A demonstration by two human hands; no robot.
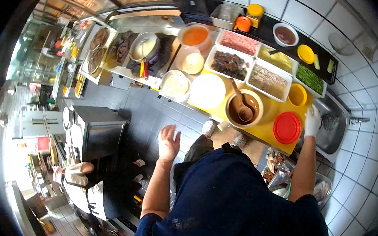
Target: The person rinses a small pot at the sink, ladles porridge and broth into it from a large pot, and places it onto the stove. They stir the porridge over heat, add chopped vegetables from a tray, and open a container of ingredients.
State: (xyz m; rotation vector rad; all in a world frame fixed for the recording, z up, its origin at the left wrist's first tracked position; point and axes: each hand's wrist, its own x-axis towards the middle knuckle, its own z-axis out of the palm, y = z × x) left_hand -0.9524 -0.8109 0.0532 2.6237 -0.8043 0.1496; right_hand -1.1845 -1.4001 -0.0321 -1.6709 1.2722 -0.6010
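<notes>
Yellow counter (270, 109): right hand (312, 122) near yellow bowl (297, 95) (round, mouth up).

Navy short-sleeved shirt (236, 197), white right-hand glove (312, 123), dark trousers (199, 149), light shoes (208, 128).

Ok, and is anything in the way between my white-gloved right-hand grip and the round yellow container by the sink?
Nothing visible stands between your white-gloved right-hand grip and the round yellow container just beside it. The flat, round red lid on the yellow board lies nearer you, off that path.
</notes>
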